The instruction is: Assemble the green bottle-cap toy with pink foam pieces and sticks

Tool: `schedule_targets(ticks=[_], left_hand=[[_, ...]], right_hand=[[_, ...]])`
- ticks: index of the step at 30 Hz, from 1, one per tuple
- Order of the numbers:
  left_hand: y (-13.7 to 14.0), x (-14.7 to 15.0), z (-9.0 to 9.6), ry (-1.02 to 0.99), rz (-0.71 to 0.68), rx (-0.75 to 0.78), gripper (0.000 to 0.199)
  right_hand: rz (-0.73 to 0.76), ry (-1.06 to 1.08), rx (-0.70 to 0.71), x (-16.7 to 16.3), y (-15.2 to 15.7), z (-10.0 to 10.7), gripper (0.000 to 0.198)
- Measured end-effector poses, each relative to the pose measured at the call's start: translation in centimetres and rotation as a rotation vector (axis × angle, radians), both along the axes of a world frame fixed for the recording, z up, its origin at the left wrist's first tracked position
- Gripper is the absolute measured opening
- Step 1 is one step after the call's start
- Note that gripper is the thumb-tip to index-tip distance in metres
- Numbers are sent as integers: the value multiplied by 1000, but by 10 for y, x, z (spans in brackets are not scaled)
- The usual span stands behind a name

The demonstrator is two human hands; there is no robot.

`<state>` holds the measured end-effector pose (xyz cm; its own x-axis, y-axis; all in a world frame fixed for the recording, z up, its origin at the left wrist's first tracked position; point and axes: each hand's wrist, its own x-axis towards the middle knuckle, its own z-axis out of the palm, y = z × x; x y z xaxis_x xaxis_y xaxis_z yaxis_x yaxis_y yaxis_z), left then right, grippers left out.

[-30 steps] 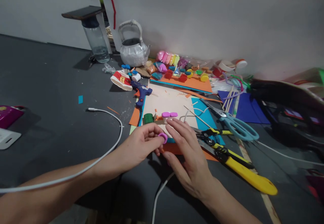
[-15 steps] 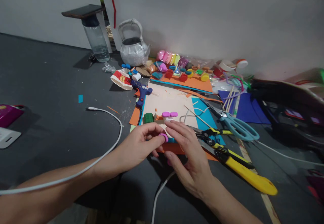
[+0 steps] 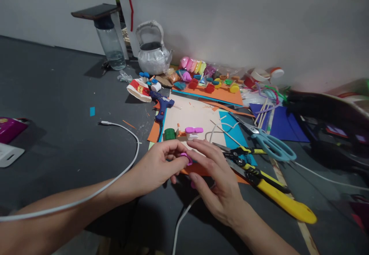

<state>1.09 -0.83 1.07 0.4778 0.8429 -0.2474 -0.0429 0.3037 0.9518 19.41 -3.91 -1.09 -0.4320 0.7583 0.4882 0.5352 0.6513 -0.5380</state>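
Note:
My left hand [image 3: 163, 162] is closed, pinching a small curved pink piece [image 3: 186, 159] between thumb and fingers. Its material is hard to tell, and part of it hides behind the fingers. My right hand [image 3: 215, 180] is beside it, fingers apart, with a fingertip near or against the pink piece. Another bit of pink shows by the right thumb, mostly covered. Just beyond the hands, a green roll-like piece [image 3: 170, 133] and a pink-topped white piece [image 3: 194, 132] lie on pale paper [image 3: 188, 113], with a small orange piece [image 3: 180, 132] between them.
A blue glue gun [image 3: 163, 107] lies left of the paper. To the right are blue-handled scissors [image 3: 273, 145], yellow-black pliers [image 3: 245, 163] and a yellow-handled cutter [image 3: 284, 199]. A kettle [image 3: 152, 59] and bottle [image 3: 111, 47] stand behind. A white cable [image 3: 132, 163] crosses my left forearm.
The pink piece has turned slightly in my left fingers. My right index finger has come down closer to it. The view has shifted slightly.

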Motion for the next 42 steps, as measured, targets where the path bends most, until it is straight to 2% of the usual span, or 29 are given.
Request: schedule_targets(ticks=[8,13,17,21,26,32,38,42], left_hand=[[-1,-1,-3,-13,-26,-34,5],[-1,-1,0,26,-19,-24,9],[-1,-4,3,97,-36,39,9],[-3,-7,1,225,-28,178,4],[-7,-7,-1,278,-64,300,10],[-7,-8,-3,431,-55,595,9],[-8,-8,-8,470,-97,816,17],[-10,-9,-9,455,-91,876,14]], right_hand=[[17,-11,71,1,2,-3,46],[0,21,34,1,2,-2,45],[-8,42,27,0,1,-1,41],[-34,71,13,-1,-1,-2,32],[-59,72,46,-3,-2,-2,28],[-57,72,124,-4,-3,1,23],[-84,81,138,-4,-6,3,25],[-101,83,132,-4,-7,4,23]])
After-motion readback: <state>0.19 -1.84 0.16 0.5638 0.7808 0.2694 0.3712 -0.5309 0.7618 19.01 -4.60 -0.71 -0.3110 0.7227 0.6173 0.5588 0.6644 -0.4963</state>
